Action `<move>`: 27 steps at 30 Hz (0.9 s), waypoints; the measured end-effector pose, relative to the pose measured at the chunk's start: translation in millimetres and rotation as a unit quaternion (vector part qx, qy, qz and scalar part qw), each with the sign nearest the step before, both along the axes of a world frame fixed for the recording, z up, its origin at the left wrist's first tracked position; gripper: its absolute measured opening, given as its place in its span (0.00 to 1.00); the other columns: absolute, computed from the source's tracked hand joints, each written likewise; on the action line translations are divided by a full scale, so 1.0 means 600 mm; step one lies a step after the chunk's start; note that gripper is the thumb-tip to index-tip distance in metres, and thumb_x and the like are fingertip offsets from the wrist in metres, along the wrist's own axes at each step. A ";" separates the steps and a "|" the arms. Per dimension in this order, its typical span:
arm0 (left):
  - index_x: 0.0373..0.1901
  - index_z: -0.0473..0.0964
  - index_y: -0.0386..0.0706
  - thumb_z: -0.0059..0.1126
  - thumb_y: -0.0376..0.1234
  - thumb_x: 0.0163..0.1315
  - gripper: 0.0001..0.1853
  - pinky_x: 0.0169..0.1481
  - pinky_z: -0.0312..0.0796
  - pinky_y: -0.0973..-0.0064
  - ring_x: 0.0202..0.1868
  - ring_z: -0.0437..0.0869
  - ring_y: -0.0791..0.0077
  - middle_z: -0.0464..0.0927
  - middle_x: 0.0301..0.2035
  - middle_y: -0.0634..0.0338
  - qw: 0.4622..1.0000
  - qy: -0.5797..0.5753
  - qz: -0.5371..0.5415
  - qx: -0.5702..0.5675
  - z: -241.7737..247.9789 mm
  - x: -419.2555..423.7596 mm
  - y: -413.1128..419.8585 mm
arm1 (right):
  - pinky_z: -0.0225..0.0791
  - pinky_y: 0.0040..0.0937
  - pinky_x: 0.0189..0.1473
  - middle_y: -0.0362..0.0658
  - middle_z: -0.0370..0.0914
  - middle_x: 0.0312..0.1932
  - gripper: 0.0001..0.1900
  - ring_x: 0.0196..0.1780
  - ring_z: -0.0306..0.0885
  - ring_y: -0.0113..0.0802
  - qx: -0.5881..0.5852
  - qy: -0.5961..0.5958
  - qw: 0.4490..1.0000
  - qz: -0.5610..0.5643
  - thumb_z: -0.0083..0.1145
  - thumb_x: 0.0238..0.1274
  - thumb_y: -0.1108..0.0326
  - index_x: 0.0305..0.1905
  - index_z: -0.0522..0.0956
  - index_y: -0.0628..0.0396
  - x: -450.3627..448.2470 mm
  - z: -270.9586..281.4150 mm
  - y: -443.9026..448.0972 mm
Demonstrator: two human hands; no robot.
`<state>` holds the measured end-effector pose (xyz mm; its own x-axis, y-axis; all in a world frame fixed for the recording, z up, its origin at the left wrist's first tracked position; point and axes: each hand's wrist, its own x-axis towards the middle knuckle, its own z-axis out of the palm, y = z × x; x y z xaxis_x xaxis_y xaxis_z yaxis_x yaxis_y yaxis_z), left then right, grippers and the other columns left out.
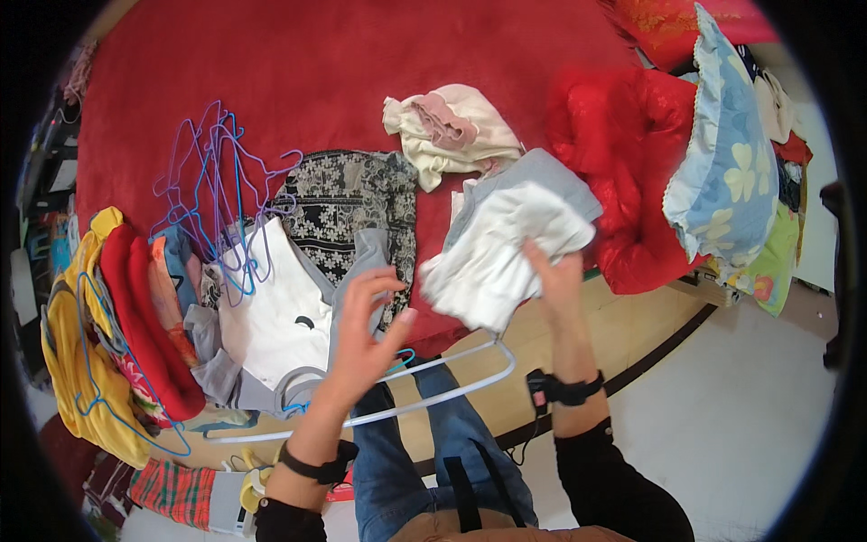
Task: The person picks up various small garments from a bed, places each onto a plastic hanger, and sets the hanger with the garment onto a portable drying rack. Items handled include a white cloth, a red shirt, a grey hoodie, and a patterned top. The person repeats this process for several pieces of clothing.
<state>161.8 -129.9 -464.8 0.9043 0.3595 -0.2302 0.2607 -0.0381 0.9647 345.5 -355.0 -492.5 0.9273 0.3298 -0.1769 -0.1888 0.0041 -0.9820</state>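
Note:
Bunched white cloth [508, 251] is in my right hand [559, 278], above a folded grey garment [542, 169]. My left hand [372, 332] is raised with fingers apart, holding nothing, over the edge of a white and grey shirt [278, 318]. Purple and blue hangers [217, 196] lie tangled partly on that shirt. Behind it is a black and white floral-patterned cloth [339, 203]. A cream garment with a pink part [467, 129] lies farther back. A pale hanger-like frame [433, 400] crosses in front of my legs.
Yellow clothing [88, 352] and a rolled red garment [149, 325] are heaped at the left on the red bedspread [339, 61]. At the right are a puffy red garment [630, 169] and a blue floral pillow [731, 169]. The bed's curved wooden edge [623, 325] is near my legs.

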 end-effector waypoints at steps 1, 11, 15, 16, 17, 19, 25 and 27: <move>0.58 0.73 0.41 0.65 0.29 0.61 0.22 0.72 0.62 0.61 0.67 0.70 0.52 0.69 0.63 0.47 0.984 -0.051 -0.028 0.167 -0.008 0.019 -0.018 | 0.73 0.34 0.61 0.45 0.82 0.53 0.21 0.56 0.80 0.34 0.037 0.075 0.996 -0.021 0.65 0.64 0.77 0.60 0.76 0.64 0.034 -0.003 -0.019; 0.75 0.63 0.55 0.59 0.53 0.65 0.38 0.76 0.55 0.43 0.78 0.50 0.43 0.50 0.78 0.51 0.902 0.009 -0.205 0.379 -0.167 0.163 -0.258 | 0.48 0.55 0.76 0.62 0.54 0.77 0.35 0.77 0.53 0.62 -0.568 -0.427 0.703 0.026 0.61 0.69 0.57 0.73 0.62 0.63 0.110 -0.064 -0.075; 0.78 0.58 0.53 0.66 0.51 0.60 0.45 0.75 0.56 0.41 0.79 0.49 0.43 0.49 0.78 0.50 0.896 0.061 -0.232 0.373 -0.207 0.147 -0.281 | 0.42 0.58 0.80 0.61 0.48 0.81 0.37 0.82 0.45 0.63 -0.646 -0.355 0.665 0.124 0.55 0.72 0.48 0.78 0.60 0.52 0.112 -0.180 -0.041; 0.78 0.57 0.53 0.66 0.51 0.60 0.46 0.75 0.55 0.41 0.79 0.47 0.43 0.48 0.79 0.51 0.889 0.073 -0.249 0.379 -0.217 0.147 -0.281 | 0.42 0.58 0.80 0.61 0.48 0.81 0.36 0.82 0.45 0.64 -0.676 -0.326 0.649 0.127 0.54 0.73 0.47 0.78 0.60 0.51 0.113 -0.210 -0.042; 0.79 0.56 0.53 0.67 0.51 0.59 0.47 0.75 0.54 0.41 0.80 0.46 0.44 0.48 0.79 0.51 0.883 0.076 -0.269 0.378 -0.226 0.147 -0.281 | 0.41 0.58 0.80 0.61 0.47 0.81 0.35 0.81 0.45 0.65 -0.659 -0.334 0.665 0.106 0.52 0.74 0.48 0.79 0.59 0.51 0.116 -0.233 -0.049; 0.79 0.56 0.53 0.68 0.49 0.58 0.48 0.76 0.52 0.40 0.80 0.45 0.47 0.47 0.79 0.52 0.869 0.056 -0.284 0.402 -0.236 0.151 -0.281 | 0.41 0.59 0.80 0.61 0.44 0.82 0.35 0.81 0.44 0.66 -0.618 -0.344 0.703 0.075 0.50 0.76 0.49 0.79 0.58 0.51 0.118 -0.263 -0.074; 0.69 0.69 0.46 0.67 0.38 0.60 0.34 0.74 0.60 0.48 0.76 0.59 0.50 0.61 0.73 0.50 0.948 -0.016 -0.208 0.239 -0.222 0.132 -0.247 | 0.42 0.59 0.79 0.63 0.44 0.81 0.33 0.81 0.43 0.68 -0.587 -0.414 0.689 0.095 0.47 0.78 0.49 0.80 0.57 0.49 0.130 -0.279 -0.104; 0.65 0.72 0.43 0.64 0.34 0.61 0.29 0.72 0.65 0.53 0.71 0.68 0.51 0.69 0.68 0.48 0.980 -0.018 -0.170 0.106 -0.213 0.092 -0.209 | 0.41 0.56 0.80 0.62 0.43 0.82 0.32 0.82 0.43 0.65 -0.589 -0.397 0.698 0.091 0.43 0.80 0.48 0.80 0.56 0.46 0.133 -0.271 -0.102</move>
<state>216.7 -255.0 -592.4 0.9863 0.0724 -0.1481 0.1636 -0.3178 0.9339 425.3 -416.5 -655.1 0.8489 0.5146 0.1208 0.5250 -0.8473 -0.0805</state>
